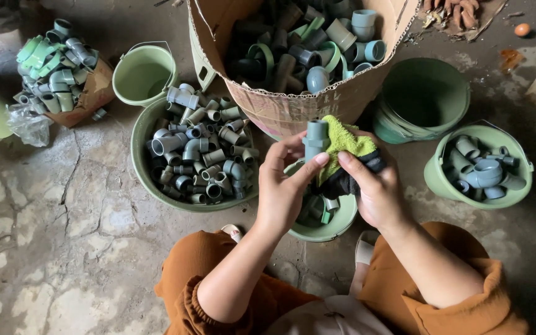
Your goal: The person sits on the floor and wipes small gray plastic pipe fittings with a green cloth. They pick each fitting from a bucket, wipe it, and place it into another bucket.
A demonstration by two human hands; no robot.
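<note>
While the left hand [283, 186] pinches a grey fitting [315, 140] upright between thumb and fingertips, the right hand [373, 186] is clenched on a yellow-green cloth [345, 146] pressed against the fitting's side, so the free end stays exposed to the cloth. Both are held just above a small bowl [336, 226] under the fingers, part-filled with fittings. Sorted lots sit within reach: basin [141, 161] beyond the left fingers, bucket [522, 180] beyond the right, carton [293, 108] just ahead of the fingertips.
</note>
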